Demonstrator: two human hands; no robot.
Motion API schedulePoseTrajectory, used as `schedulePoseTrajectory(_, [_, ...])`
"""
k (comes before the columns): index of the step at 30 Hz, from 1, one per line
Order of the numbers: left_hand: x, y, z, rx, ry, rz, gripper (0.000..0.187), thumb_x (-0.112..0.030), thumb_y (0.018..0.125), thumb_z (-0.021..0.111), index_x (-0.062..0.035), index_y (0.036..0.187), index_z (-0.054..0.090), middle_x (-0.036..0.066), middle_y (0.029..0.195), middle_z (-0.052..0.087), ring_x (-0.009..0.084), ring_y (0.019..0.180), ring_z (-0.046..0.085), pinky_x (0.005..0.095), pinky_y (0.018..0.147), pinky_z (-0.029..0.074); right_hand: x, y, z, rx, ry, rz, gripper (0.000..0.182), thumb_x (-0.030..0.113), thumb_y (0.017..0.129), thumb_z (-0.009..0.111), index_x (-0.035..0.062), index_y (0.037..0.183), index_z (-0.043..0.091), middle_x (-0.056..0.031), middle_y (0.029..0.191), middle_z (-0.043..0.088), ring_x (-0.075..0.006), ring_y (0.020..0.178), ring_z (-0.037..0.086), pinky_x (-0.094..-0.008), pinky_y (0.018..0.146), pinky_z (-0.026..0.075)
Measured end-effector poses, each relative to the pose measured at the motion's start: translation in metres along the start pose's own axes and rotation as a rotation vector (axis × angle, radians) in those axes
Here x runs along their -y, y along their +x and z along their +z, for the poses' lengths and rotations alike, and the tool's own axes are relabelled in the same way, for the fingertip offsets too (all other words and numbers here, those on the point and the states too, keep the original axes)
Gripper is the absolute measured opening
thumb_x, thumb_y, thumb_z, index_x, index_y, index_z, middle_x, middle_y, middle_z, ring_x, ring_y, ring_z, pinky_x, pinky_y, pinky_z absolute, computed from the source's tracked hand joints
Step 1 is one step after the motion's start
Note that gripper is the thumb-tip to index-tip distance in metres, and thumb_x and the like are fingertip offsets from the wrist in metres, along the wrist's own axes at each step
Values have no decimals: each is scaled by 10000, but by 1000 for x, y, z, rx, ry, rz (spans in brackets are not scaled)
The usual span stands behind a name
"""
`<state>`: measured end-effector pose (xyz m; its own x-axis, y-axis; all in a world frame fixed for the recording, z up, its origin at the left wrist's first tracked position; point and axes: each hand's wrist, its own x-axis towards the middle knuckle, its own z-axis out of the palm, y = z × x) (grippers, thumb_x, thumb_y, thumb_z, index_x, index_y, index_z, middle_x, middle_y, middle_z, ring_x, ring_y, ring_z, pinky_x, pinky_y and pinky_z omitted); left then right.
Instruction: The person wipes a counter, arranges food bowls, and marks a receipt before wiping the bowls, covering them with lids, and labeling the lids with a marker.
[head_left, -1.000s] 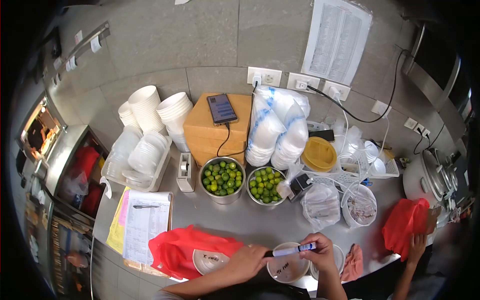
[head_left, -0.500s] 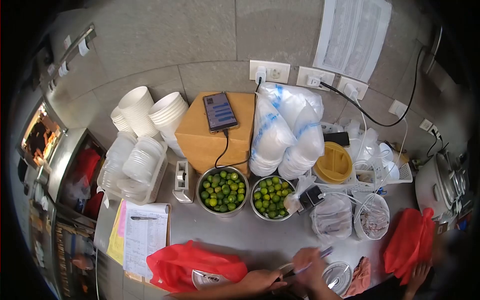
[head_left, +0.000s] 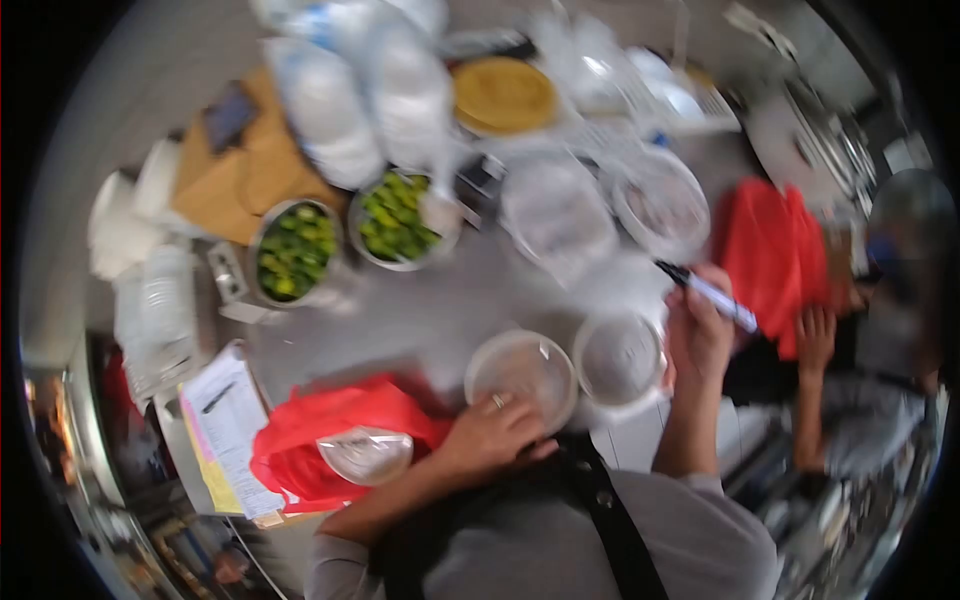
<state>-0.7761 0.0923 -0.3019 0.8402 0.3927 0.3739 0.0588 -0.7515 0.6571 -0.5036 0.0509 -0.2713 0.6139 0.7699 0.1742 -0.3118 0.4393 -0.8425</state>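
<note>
Blur softens the whole view. My left hand (head_left: 495, 430) lies over a round clear-lidded container (head_left: 520, 370) near the front edge of the steel table, its fingers partly spread on the near side. Held up to the right, a marker pen (head_left: 718, 298) with a dark tip is gripped in my right hand (head_left: 700, 325). Between the hands sits a second round clear container (head_left: 618, 358). Left of my left hand is a red bag (head_left: 300, 430) with a silver-topped round container (head_left: 366, 455) in it.
Two metal bowls of green limes (head_left: 296, 252) (head_left: 395, 218), stacked white tubs, a cardboard box (head_left: 215, 185) and a yellow lid (head_left: 504, 95) stand farther back. Papers (head_left: 225, 420) lie at left. At right, another person's hand (head_left: 815, 335) touches a red bag (head_left: 770, 260).
The view has swung right and down. My hands have moved apart; my right hand is raised with the marker, and my left is now over a round container.
</note>
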Motion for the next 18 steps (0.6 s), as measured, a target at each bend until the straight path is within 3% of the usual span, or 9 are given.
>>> schedulePoseTrajectory(3, [-17,10,29,63,49,86,282,-260,707,701,-81,681,484,105,1011,580,273,992,549,419,879,417,8,-23,-28,-13,74,55,132,119,884,507,-6,926,518,-128,737,600,-187,533,585,-307,536,508])
schedulePoseTrajectory(7, [-33,17,63,121,156,146,287,-315,753,639,-65,732,500,147,1144,540,291,1144,476,459,987,332,10,-52,-50,-34,-54,217,89,90,885,449,18,853,489,-95,662,560,-172,434,536,-291,390,455])
schedulePoseTrajectory(8, [-36,20,67,148,181,134,294,-326,762,627,-59,747,504,157,1161,528,298,1156,464,465,996,319,3,-59,-51,-157,-134,252,66,58,864,447,13,851,493,-91,666,559,-171,437,537,-295,449,489])
schedulePoseTrajectory(11, [-39,25,74,201,214,114,324,-349,774,606,-39,783,510,189,1206,494,318,1185,433,470,1020,287,-7,-75,-56,41,-339,299,117,33,825,518,-23,918,561,-78,753,595,-147,547,584,-287,593,522])
schedulePoseTrajectory(14, [-40,24,83,217,192,102,344,-355,775,602,-25,798,508,213,1226,476,333,1190,424,464,1027,281,-1,-76,-54,153,-447,436,147,44,803,589,-14,937,586,-36,783,598,-109,610,585,-245,603,501])
schedulePoseTrajectory(17, [-38,21,89,234,183,82,351,-349,777,599,-13,812,503,226,1235,466,342,1189,422,461,1026,284,-8,-76,-56,229,-562,396,141,47,774,636,8,903,595,-6,791,596,-72,666,562,-201,605,462])
schedulePoseTrajectory(18, [-38,20,90,244,183,75,353,-347,778,598,-9,818,502,229,1239,462,344,1189,421,460,1026,284,-14,-74,-59,291,-627,287,107,34,752,646,18,839,585,6,758,573,-51,676,519,-192,582,417])
